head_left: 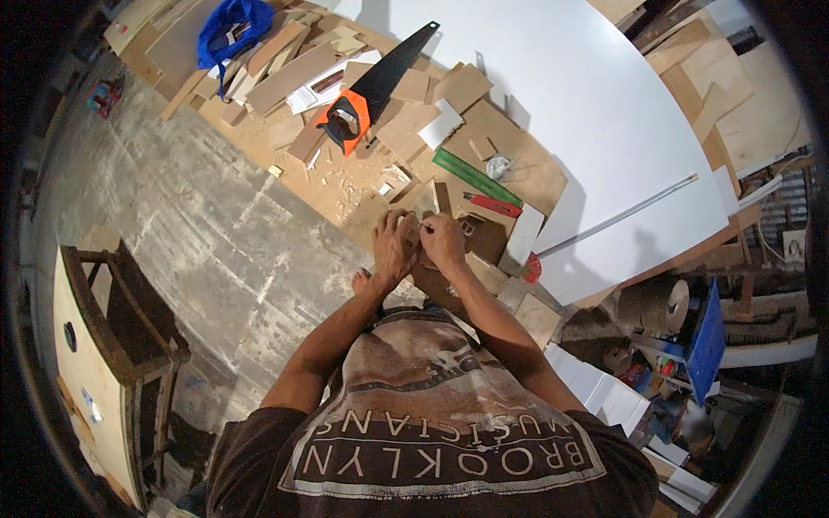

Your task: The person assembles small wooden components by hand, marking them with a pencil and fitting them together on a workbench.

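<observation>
My left hand [395, 247] and my right hand [443, 241] are close together at the near edge of the board-covered work surface. The left fingers bend forward over something I cannot make out. My right hand is closed in a pinch beside it, and what it grips is too small or hidden to name. A narrow wood strip [442, 198] sticks out just beyond the right hand. To the right of that hand lies a dark brown block [486, 242]. A red utility knife [493, 204] and a green ruler-like strip [476, 175] lie a little farther off.
A handsaw [373, 93] with an orange and black handle lies among wood offcuts [298, 78]. Behind them is a blue bag [233, 34]. A metal rod [617, 216] rests on a large white panel [570, 95]. A wooden cabinet frame [112, 345] stands on the concrete floor at left.
</observation>
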Demonstrator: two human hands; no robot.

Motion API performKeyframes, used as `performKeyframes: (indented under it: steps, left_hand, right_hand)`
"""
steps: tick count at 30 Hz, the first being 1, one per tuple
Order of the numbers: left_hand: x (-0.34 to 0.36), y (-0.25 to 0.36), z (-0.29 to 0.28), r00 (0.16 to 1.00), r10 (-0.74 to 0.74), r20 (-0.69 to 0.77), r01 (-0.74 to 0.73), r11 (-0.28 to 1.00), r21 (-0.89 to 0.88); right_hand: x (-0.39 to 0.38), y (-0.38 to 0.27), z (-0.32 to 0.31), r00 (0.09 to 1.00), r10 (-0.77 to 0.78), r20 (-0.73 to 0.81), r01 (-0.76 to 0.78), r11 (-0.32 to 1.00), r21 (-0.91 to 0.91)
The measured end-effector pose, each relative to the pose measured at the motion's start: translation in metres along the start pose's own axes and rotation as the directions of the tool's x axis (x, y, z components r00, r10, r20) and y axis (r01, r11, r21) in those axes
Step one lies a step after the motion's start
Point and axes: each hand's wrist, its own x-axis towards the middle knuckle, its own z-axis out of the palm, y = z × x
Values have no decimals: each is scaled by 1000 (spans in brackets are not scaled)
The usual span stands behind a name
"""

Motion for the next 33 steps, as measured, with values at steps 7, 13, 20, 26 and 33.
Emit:
performKeyframes:
  steps: [7,13,20,26,33]
  left_hand:
    - [-16,-24,-6,984,-169,49,167,985,49]
    - [-24,-37,-4,974,-173,145,172,985,22]
    - [-24,-40,-4,978,-155,140,160,987,-29]
    - [-23,-46,-5,969,-151,197,152,988,10]
    - [-17,-48,-8,985,-65,160,69,997,-22]
  right_hand:
    - [12,16,22,996,86,-8,-86,993,-76]
    - [13,22,37,991,131,41,-122,978,-170]
    - [15,18,39,995,80,56,-67,976,-208]
    - [14,13,34,988,98,117,-67,968,-240]
    - [8,12,29,993,74,87,-57,982,-179]
